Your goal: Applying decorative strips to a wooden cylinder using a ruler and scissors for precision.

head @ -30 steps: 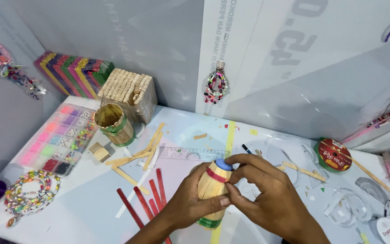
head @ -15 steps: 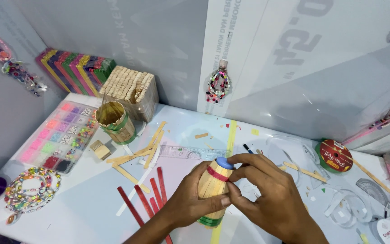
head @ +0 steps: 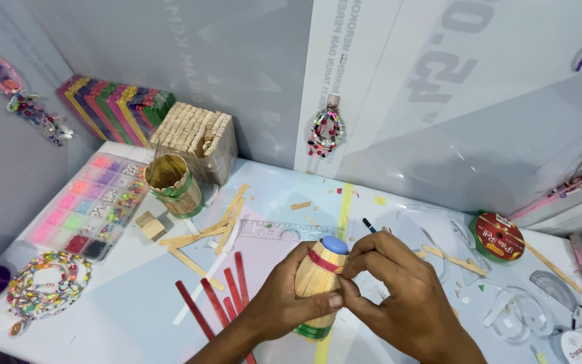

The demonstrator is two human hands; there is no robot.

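Your left hand (head: 284, 303) wraps its grip around the rounded wooden-stick barrel (head: 318, 280), held near the white bench's (head: 136, 310) near edge. Your right hand (head: 399, 296) pinches its red band (head: 326, 261). Flat red sticks (head: 217, 300) lie left.

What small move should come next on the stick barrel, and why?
Probably press the red band flat against the stick barrel. The right hand pinches at that band near the blue-capped top, while the left hand cradles the barrel's side, so the band looks only partly seated.
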